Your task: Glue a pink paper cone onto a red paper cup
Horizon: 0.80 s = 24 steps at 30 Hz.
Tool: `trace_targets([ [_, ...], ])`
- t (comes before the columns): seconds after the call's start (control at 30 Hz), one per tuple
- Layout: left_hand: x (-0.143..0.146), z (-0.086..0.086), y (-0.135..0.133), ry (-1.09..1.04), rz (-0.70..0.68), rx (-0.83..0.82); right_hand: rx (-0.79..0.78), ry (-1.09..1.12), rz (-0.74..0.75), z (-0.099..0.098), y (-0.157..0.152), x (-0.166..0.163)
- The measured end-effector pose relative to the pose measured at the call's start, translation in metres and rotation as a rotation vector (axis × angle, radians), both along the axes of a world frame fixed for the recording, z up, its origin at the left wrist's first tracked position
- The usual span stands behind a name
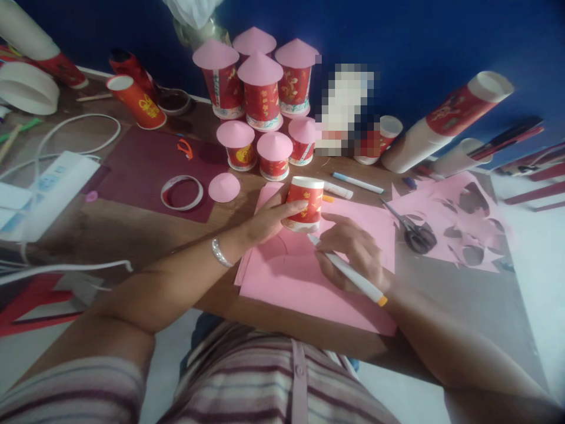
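Note:
My left hand [273, 215] is wrapped round a red paper cup [311, 203] with gold print and a white rim. Beneath the cup lies a stack of pink paper [273, 271]; I cannot tell whether the cup touches it. A thin curved line shows on the top sheet, left of the cup. My right hand [351, 250] grips a white marker [353, 277] with an orange end, its tip close to the cup's lower right edge. Behind my hands stand several red cups topped with pink paper cones [260, 70], and one loose pink cone [224, 187] lies to the left.
Scissors [419, 235] rest on pink paper scraps [481, 235] at the right. A blue marker [358, 182] lies behind the stack. A cut cup ring [182, 193] sits on a maroon sheet [136, 171]. Tall cup stacks [445, 123] lean at the back right; a white cable [79, 121] runs along the left.

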<state>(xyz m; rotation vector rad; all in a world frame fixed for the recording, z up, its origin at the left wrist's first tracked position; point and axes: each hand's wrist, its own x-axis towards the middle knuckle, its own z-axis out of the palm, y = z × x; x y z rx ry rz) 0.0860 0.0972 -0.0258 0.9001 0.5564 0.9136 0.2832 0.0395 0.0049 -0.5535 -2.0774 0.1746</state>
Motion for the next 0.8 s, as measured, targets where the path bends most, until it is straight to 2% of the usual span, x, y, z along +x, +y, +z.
trace_targets([
  [0.2,0.0013,0.0009,0.0000,-0.039,0.037,-0.008,-0.018,-0.046,-0.151,0.0016,-0.0006,0.0026],
  [0.8,0.0018,0.0033,0.0013,-0.055,0.007,0.008,0.024,-0.040,-0.144,0.0015,-0.0032,-0.0012],
])
